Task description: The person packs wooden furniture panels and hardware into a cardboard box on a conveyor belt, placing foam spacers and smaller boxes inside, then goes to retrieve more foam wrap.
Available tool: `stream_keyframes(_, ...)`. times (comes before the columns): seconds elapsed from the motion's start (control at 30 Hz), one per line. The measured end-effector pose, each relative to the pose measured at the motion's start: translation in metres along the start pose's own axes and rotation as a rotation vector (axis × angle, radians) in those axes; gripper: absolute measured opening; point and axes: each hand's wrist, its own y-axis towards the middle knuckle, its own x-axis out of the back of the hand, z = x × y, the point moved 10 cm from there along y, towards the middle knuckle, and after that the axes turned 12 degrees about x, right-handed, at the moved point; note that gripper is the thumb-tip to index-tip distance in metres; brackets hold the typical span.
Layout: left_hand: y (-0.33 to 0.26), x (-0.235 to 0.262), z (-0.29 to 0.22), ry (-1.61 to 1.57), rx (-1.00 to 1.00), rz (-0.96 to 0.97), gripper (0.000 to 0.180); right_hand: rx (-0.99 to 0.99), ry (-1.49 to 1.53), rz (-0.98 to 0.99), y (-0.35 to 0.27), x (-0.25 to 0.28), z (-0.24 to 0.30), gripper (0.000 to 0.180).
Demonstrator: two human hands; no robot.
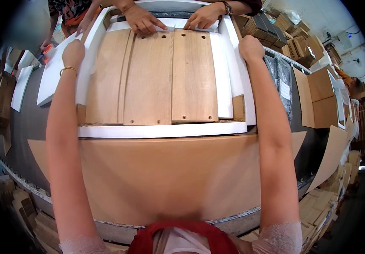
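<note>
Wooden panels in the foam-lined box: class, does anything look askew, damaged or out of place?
Nothing stands out. The wooden panels lie flat, side by side, inside the white foam lining. The left hand and right hand press the foam sides, and another person's hands rest at the far end.

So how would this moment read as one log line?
left hand: on foam side strip | right hand: on foam side | wooden panels: flat in box

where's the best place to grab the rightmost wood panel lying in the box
Probably by its near short edge, coming from the person's side. The rightmost wood panel lies flat, its left long edge against the neighbouring panel and its right beside the white foam strip. A co-worker's hands press at its far end, so the near end by the front foam strip is freest.
</note>
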Motion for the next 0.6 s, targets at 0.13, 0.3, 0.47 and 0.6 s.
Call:
stream_keyframes(0.13,0.001,0.005,0.003,-0.026,0.062,-0.028,0.027,-0.016,0.000,-0.090,0.000,0.008,-0.010,0.025)
stream_keyframes(0.3,-0.001,0.009,-0.004,-0.029,0.130,0.061,0.040,-0.005,-0.037,-0.184,0.001,0.011,-0.020,0.032)
stream_keyframes(0.47,-0.002,0.012,-0.013,-0.070,0.137,0.149,0.051,0.037,-0.145,-0.190,0.002,0.018,-0.009,0.038)
stream_keyframes(0.6,-0.003,0.017,-0.016,-0.090,0.077,0.040,0.044,0.077,-0.210,-0.301,-0.003,0.033,0.003,0.029)
